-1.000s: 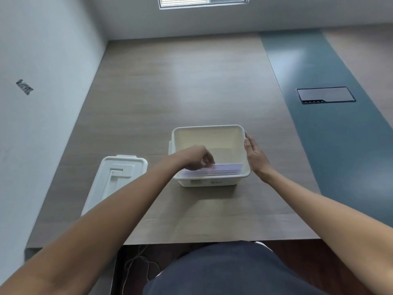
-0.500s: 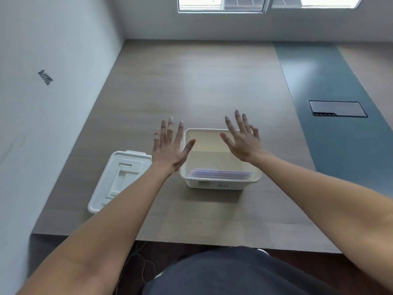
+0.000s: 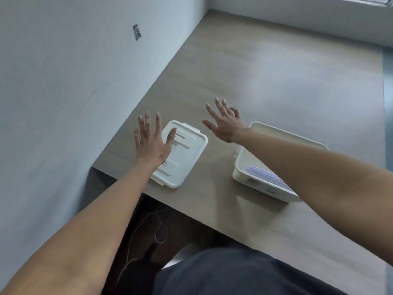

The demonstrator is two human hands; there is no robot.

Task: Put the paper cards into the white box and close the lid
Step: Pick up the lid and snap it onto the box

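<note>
The white box stands uncovered on the wooden table, right of centre, partly hidden by my right forearm. Pale purple paper cards lie inside it against the near wall. The white lid lies flat on the table to the left of the box, near the table's left edge. My left hand hovers over the lid's left side with fingers spread, holding nothing. My right hand is open with fingers spread, above the table between the lid's far end and the box.
A white wall runs close along the table's left edge. The table's near edge cuts across the view, with cables on the dark floor beneath. My lap in dark cloth fills the bottom.
The view has swung left. Both hands left the box, opened, and moved left toward the lid. The cards stay in the box.
</note>
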